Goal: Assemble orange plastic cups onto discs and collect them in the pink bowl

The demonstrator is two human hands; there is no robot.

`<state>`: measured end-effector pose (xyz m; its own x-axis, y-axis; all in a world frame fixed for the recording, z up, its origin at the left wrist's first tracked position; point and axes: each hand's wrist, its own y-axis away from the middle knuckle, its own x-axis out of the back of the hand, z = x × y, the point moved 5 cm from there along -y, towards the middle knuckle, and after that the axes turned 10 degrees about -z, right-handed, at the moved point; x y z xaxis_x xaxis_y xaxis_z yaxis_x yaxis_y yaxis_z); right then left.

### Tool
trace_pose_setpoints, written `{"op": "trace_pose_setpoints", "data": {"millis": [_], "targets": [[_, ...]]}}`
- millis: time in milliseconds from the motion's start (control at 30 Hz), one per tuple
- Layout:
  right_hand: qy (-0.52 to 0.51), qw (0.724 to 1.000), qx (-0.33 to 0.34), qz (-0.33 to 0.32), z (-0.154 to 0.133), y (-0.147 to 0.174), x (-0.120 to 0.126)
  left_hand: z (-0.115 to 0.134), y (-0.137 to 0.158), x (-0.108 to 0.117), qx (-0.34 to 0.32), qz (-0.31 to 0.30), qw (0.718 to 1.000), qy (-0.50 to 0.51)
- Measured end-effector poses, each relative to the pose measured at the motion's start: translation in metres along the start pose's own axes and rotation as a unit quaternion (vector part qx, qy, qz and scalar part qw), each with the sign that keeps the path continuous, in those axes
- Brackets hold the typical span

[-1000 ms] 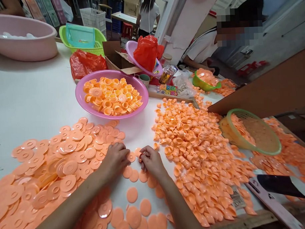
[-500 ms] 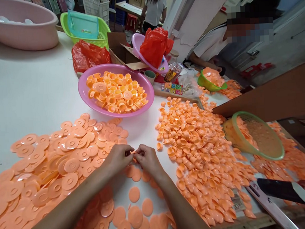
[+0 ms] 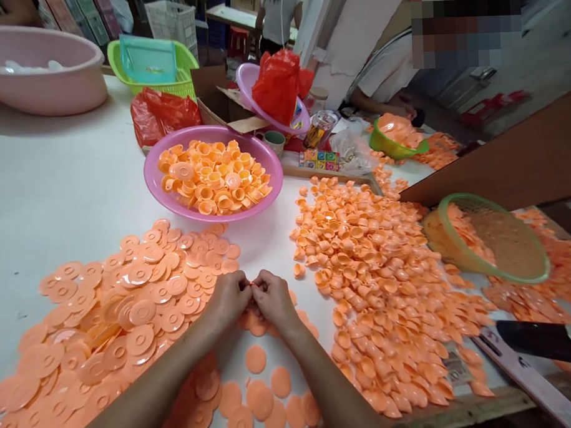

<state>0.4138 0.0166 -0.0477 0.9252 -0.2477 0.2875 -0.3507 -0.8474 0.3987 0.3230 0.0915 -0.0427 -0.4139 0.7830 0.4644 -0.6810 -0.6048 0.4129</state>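
Note:
My left hand [image 3: 230, 298] and my right hand [image 3: 272, 298] meet over the table with fingertips pinched together. Between them shows a bit of a small orange plastic piece [image 3: 252, 282]; the fingers hide most of it. Flat orange saucers [image 3: 141, 311] lie heaped to the left of my hands. To the right spreads a pile of small orange toy cups [image 3: 357, 261]. Several plain orange discs [image 3: 259, 399] are scattered below my hands, between my forearms. Beyond my hands stands a pink basin [image 3: 215, 211] holding orange cups and saucers.
A tilted green strainer basket [image 3: 503, 275] with orange pieces stands at the right, near a dark-handled tool [image 3: 543, 341]. Red plastic bags [image 3: 163, 115], a cardboard box [image 3: 216, 104] and a mug [image 3: 274, 141] sit at the back. Another person [image 3: 388, 79] is at the far right.
My hands have drawn closer together, fingertips now touching, and less of the orange piece shows. The camera view has shifted slightly; the piles and basin look unchanged.

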Motion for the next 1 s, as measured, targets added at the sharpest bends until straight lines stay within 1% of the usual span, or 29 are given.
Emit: {"op": "trace_pose_setpoints", "data": {"millis": [33,100,133,167,200,233,267,300,333,367,400,433,467,500,533,567,633,667,733,800,867,900,1000], "targets": [[0.009,1.000,0.012,0.003,-0.002,0.001,0.001,0.001,0.002,0.000,-0.001,0.003,1.000,0.002],[0.002,0.999,0.023,-0.025,-0.008,0.004,0.004,0.007,0.005,0.008,-0.007,0.003,1.000,0.013],[-0.011,0.999,0.023,-0.040,-0.010,0.006,0.010,0.013,0.007,0.018,-0.012,0.006,1.000,0.028],[-0.023,0.999,0.026,-0.041,-0.012,0.007,0.019,0.022,0.009,0.034,-0.023,0.018,0.998,0.048],[-0.023,0.999,0.033,-0.017,-0.015,0.008,0.033,0.034,0.010,0.056,-0.041,0.041,0.995,0.075],[-0.007,0.998,0.044,0.033,-0.017,0.009,0.052,0.048,0.012,0.083,-0.068,0.083,0.989,0.106],[0.032,0.993,0.060,0.101,-0.020,0.011,0.071,0.063,0.014,0.112,-0.100,0.132,0.978,0.127],[0.085,0.980,0.069,0.165,-0.021,0.012,0.090,0.076,0.016,0.140,-0.137,0.191,0.960,0.154],[0.144,0.965,0.069,0.209,-0.021,0.011,0.104,0.087,0.018,0.165,-0.160,0.234,0.945,0.163],[0.196,0.950,0.062,0.234,-0.019,0.009,0.115,0.093,0.018,0.181,-0.168,0.252,0.941,0.152],[0.239,0.939,0.052,0.241,-0.015,0.006,0.121,0.095,0.016,0.190,-0.163,0.243,0.948,0.124],[0.268,0.934,0.044,0.234,-0.011,0.002,0.124,0.091,0.013,0.189,-0.146,0.209,0.964,0.076],[0.285,0.932,0.039,0.221,-0.006,-0.001,0.124,0.082,0.009,0.180,-0.127,0.161,0.979,0.016],[0.293,0.932,0.039,0.210,-0.002,-0.004,0.123,0.068,0.006,0.166,-0.111,0.112,0.986,-0.051],[0.292,0.934,0.041,0.202,0.002,-0.005,0.120,0.052,0.004,0.148,-0.103,0.072,0.985,-0.120],[0.283,0.938,0.044,0.197,0.004,-0.006,0.117,0.036,0.003,0.129,-0.106,0.052,0.976,-0.182],[0.235,0.953,0.043,0.189,0.008,-0.004,0.111,0.008,0.004,0.094,-0.117,0.050,0.952,-0.280],[0.199,0.962,0.041,0.183,0.009,-0.003,0.108,-0.001,0.005,0.078,-0.124,0.050,0.942,-0.308],[0.111,0.980,0.034,0.160,0.011,-0.001,0.100,-0.007,0.006,0.051,-0.140,0.040,0.933,-0.329],[0.023,0.991,0.025,0.132,0.012,0.001,0.091,-0.002,0.007,0.030,-0.156,0.016,0.932,-0.327],[-0.031,0.994,0.020,0.106,0.011,0.003,0.081,0.005,0.009,0.019,-0.157,0.008,0.931,-0.329],[-0.037,0.994,0.020,0.097,0.010,0.005,0.077,0.007,0.009,0.017,-0.150,0.014,0.931,-0.334],[-0.020,0.997,0.019,0.070,0.004,0.010,0.061,0.005,0.012,0.020,-0.113,0.067,0.926,-0.354]]}}
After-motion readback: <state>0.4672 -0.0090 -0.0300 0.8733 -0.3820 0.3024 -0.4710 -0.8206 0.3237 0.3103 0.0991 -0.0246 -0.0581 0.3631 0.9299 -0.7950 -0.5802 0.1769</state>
